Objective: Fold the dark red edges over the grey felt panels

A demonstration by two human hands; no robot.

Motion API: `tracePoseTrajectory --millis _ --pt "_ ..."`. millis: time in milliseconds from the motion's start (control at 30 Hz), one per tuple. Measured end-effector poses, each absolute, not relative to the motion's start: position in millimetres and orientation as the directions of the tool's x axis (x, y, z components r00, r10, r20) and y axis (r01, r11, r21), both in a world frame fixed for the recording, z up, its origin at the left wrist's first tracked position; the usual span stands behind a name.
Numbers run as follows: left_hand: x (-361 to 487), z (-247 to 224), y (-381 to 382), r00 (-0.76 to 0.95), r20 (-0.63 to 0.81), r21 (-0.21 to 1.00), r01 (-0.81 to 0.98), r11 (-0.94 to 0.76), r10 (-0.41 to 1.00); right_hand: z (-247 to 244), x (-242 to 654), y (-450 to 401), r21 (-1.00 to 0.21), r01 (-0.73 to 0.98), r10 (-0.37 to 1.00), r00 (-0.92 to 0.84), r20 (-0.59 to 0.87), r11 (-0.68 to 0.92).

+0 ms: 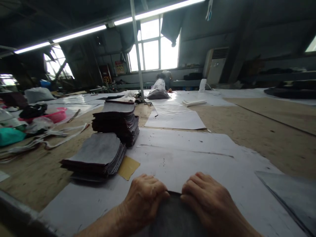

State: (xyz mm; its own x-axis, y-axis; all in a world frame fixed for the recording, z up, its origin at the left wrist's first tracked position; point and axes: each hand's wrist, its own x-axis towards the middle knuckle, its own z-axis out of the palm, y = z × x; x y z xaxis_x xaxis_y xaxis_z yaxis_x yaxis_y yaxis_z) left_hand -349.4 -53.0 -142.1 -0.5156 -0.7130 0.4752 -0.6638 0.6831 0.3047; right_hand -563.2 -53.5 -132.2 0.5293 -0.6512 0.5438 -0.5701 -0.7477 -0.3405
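A dark grey piece of material (176, 217) lies at the bottom centre, its far edge between my hands. My left hand (145, 197) is closed on its left corner, thumb against the fingers. On the right corner my right hand (206, 197) is closed in the same way. Under both hands spreads white paper (182, 164). A stack of grey-topped dark pieces (96, 151) sits to the left, beyond my left hand, and a taller stack (118, 115) stands behind it. A yellowish card (128, 167) lies beside the nearer stack.
A pink basin (58, 115) and white straps (56, 133) lie at the left. A pole (137, 49) rises behind the stacks. A grey sheet (288, 194) lies at the right. Far back, a person (160, 82) shows at the table.
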Motion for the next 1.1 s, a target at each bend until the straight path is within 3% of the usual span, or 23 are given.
tracePoseTrajectory --millis 100,267,567,700,867,967,1100 --pt "-347.1 -146.9 -63.7 -0.489 0.48 0.371 -0.64 0.673 -0.729 -135.7 -582.7 -62.9 -0.503 -0.653 -0.823 0.482 0.302 -0.567" --pt "-341.4 -148.1 -72.3 -0.399 0.376 0.61 -0.573 0.547 -0.836 -131.6 -602.4 -70.6 -0.576 -0.767 -0.943 0.331 0.022 -0.283" --pt "-340.2 -137.0 -76.8 -0.295 0.228 0.728 -0.581 0.364 -0.928 -126.1 -588.9 -71.5 -0.708 -0.687 -0.984 0.165 0.066 -0.163" --pt "-338.6 -135.1 -79.6 -0.252 0.148 0.756 -0.594 0.274 -0.956 -128.2 -592.9 -77.2 -0.845 -0.534 -0.989 0.141 -0.049 -0.034" --pt "-339.0 -134.0 -81.0 -0.27 0.065 0.789 -0.575 0.214 -0.961 -132.9 -595.5 -78.3 -0.863 -0.505 -0.983 0.161 -0.09 -0.003" --pt "-337.7 -133.9 -83.6 -0.262 -0.016 0.837 -0.531 0.13 -0.965 -132.4 -597.9 -79.3 -0.935 -0.344 -0.974 0.169 -0.149 0.083" --pt "-334.1 -128.7 -98.4 -0.231 -0.04 0.858 -0.506 0.085 -0.972 -125.2 -601.4 -83.4 -0.933 -0.218 -0.958 -0.055 -0.281 0.286"
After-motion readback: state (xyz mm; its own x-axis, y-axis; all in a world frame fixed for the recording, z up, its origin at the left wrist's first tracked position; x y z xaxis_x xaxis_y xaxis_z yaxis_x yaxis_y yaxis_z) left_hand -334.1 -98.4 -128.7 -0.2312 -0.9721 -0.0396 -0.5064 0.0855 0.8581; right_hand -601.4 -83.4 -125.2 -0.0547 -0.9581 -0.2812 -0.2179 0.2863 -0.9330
